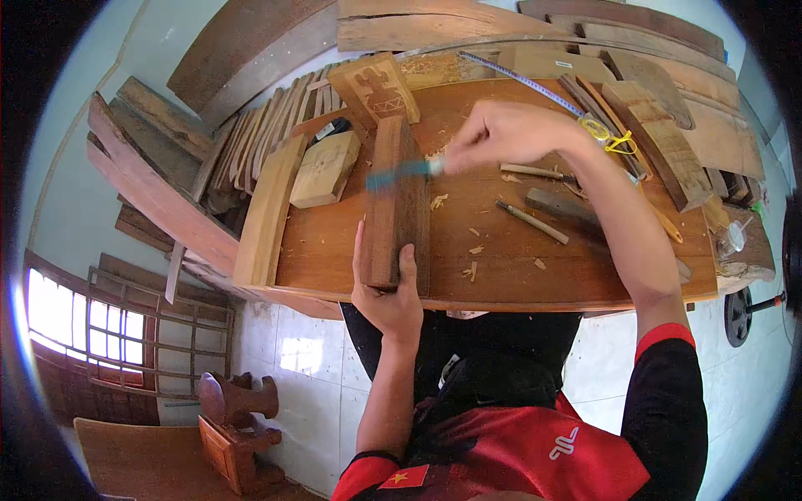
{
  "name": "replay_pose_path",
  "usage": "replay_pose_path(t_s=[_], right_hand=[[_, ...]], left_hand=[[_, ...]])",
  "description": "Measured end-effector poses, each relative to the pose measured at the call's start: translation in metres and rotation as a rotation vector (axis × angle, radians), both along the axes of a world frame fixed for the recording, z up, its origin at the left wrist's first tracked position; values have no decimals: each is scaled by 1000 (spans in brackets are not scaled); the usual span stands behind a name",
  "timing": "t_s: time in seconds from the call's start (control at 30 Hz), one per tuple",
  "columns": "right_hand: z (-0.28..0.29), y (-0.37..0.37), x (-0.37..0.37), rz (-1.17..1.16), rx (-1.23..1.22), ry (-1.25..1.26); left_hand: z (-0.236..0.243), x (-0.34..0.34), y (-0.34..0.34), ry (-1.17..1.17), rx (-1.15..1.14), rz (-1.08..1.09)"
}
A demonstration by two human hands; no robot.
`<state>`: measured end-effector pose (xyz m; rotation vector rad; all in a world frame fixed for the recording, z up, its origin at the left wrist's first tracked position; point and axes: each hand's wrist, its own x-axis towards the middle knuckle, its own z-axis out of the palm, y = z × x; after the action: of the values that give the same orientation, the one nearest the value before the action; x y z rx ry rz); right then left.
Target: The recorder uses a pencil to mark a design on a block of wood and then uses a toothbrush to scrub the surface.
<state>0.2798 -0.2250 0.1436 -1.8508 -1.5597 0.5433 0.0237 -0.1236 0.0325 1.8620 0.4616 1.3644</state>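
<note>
My left hand [388,305] grips the near end of a long dark brown wooden block [388,234] at the table's front edge, thumb on one side and fingers on the other. My right hand [501,134] is closed on the pale end of a motion-blurred teal tool [391,176], which lies across the block's upper part; I cannot make out exactly what the tool is. Behind the block a board with a carved pattern [372,88] stands upright. To the right lie two chisels with pale handles [547,230] and a grey-brown bar [551,200], among scattered shavings.
A wooden table [317,255] carries pale blocks [322,167], planks [647,125], a tape measure [526,79] and yellow-rimmed glasses [595,129]. Stacked boards [434,25] line the back and left. A cup [731,236] sits at the right. Carved wooden furniture [234,426] is at lower left.
</note>
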Motion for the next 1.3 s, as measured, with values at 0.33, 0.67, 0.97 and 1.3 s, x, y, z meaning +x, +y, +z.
replay_pose_path(t_s=[0.33, 0.67, 0.97, 1.3], right_hand=[[9, -18, 8, 107, 17, -107], [21, -24, -11, 165, -71, -119], [25, -31, -1, 203, -83, -111], [21, -29, 1, 74, 10, -171]], left_hand=[[56, -12, 55, -202, 7, -185], [147, 211, 195, 714, 584, 13], [170, 271, 222, 1281, 843, -78], [178, 248, 243, 1024, 577, -663]])
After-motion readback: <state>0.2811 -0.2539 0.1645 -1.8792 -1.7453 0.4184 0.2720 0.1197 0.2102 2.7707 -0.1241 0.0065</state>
